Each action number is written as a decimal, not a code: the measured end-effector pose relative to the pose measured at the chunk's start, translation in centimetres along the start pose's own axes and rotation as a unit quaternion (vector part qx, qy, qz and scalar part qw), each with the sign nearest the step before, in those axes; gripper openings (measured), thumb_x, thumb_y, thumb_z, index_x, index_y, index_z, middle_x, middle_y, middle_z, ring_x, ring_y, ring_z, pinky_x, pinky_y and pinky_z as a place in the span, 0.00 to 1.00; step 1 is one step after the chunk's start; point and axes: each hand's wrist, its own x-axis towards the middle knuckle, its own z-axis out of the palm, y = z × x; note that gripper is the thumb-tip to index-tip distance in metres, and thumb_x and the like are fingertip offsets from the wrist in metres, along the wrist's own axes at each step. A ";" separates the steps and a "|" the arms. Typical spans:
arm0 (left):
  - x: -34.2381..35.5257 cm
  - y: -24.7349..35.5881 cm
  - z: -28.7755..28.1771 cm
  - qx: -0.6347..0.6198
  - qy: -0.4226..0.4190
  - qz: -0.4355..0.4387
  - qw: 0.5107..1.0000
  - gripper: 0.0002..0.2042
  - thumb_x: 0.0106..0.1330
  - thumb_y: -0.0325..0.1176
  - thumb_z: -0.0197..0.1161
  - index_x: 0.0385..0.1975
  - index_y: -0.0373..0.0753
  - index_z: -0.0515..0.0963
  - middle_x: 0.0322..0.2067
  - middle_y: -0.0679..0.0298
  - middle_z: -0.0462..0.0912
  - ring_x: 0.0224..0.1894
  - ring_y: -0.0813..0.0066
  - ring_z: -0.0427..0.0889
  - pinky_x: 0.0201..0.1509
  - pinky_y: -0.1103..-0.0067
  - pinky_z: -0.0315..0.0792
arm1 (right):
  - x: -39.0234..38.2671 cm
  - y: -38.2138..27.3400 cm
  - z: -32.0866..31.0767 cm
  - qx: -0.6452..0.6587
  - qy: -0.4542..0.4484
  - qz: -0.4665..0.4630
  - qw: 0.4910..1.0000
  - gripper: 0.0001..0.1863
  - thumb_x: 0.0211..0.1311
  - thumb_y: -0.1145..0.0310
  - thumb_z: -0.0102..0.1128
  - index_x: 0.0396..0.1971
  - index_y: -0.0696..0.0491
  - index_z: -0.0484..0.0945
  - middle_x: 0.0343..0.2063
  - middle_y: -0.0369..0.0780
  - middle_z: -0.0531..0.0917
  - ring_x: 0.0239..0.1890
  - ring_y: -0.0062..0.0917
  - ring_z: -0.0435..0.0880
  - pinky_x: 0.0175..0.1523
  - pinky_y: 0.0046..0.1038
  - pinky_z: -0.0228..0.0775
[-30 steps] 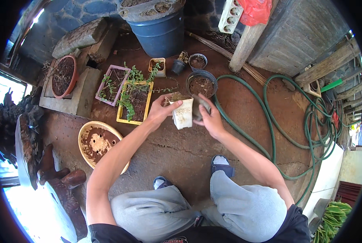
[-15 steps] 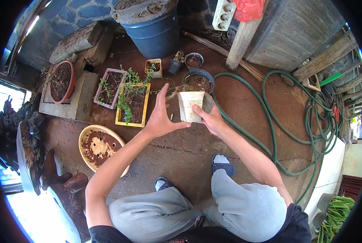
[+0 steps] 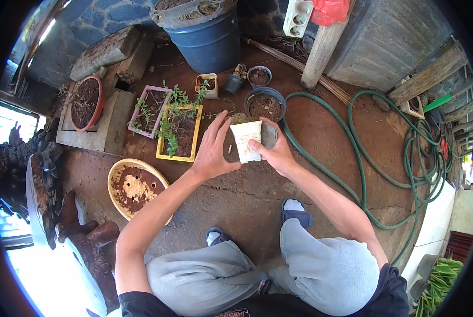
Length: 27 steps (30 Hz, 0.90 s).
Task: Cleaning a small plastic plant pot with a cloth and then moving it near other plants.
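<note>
A small white plastic plant pot (image 3: 247,140), angular and smudged with dirt, is in my right hand (image 3: 279,156). My right thumb presses on its near face, and the fingers go round the far right side. Brown soil or dry matter shows just beyond its upper edge. My left hand (image 3: 213,149) is open at the pot's left, thumb spread from the fingers in a C shape; whether its tips touch the pot I cannot tell. Right beyond the pot, a round black pot (image 3: 265,105) of soil stands on the ground.
Left of my hands sit a yellow planter (image 3: 178,150) and a pink planter (image 3: 144,132) with green plants. An oval cream basin (image 3: 117,195) lies nearer. A big blue bucket (image 3: 205,45) stands at the back. Green hose (image 3: 353,158) loops across the right.
My left hand has closed in on the white pot, its fingers less stretched. The pot has tilted slightly in my right hand. The whole view has shifted a little.
</note>
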 end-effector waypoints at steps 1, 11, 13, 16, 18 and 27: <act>-0.1 0.0 0.0 0.000 0.004 -0.003 1.000 0.64 0.37 0.38 0.87 0.80 0.36 0.55 0.80 0.48 0.56 0.80 0.44 0.60 0.83 0.59 0.60 | 0.0 -0.3 0.3 -0.013 0.005 -0.006 1.000 0.43 0.66 0.67 0.80 0.76 0.49 0.64 0.66 0.44 0.79 0.68 0.31 0.79 0.70 0.36 0.76; 0.4 -0.6 0.8 -0.096 -0.011 0.002 0.995 0.60 0.34 0.37 0.89 0.73 0.34 0.58 0.77 0.44 0.60 0.77 0.41 0.66 0.79 0.59 0.67 | -0.4 -0.4 -0.7 -0.052 -0.035 0.023 0.998 0.44 0.71 0.64 0.76 0.80 0.48 0.60 0.68 0.44 0.77 0.69 0.32 0.78 0.67 0.38 0.80; 0.5 -1.1 0.7 -0.114 0.001 0.020 0.993 0.60 0.34 0.39 0.90 0.71 0.33 0.59 0.76 0.43 0.62 0.77 0.41 0.67 0.78 0.58 0.68 | -0.8 -0.9 -0.4 0.020 -0.042 0.082 0.996 0.38 0.80 0.59 0.65 0.81 0.46 0.57 0.70 0.44 0.76 0.70 0.33 0.77 0.65 0.42 0.82; 0.6 -1.8 0.5 -0.128 -0.006 0.027 0.991 0.60 0.34 0.41 0.91 0.70 0.32 0.59 0.75 0.43 0.63 0.76 0.41 0.68 0.78 0.57 0.69 | -0.5 0.0 -1.5 0.049 -0.046 0.095 0.993 0.32 0.87 0.56 0.51 0.83 0.45 0.55 0.71 0.43 0.74 0.70 0.35 0.77 0.64 0.45 0.83; 0.4 -2.1 0.6 -0.124 -0.015 0.008 0.992 0.60 0.34 0.42 0.91 0.70 0.32 0.59 0.75 0.43 0.63 0.76 0.41 0.68 0.78 0.57 0.69 | 0.0 0.0 -2.0 0.021 -0.016 0.071 0.997 0.30 0.88 0.57 0.47 0.83 0.46 0.56 0.71 0.44 0.75 0.70 0.35 0.77 0.67 0.44 0.81; 0.6 -1.6 0.9 -0.119 -0.029 -0.021 0.992 0.62 0.33 0.41 0.91 0.72 0.32 0.58 0.74 0.44 0.65 0.74 0.42 0.70 0.74 0.56 0.73 | 0.3 -3.5 -1.0 -0.578 -0.081 -0.426 0.691 0.37 0.64 0.74 0.66 0.76 0.49 0.71 0.78 0.45 0.69 0.83 0.43 0.61 0.83 0.58 0.52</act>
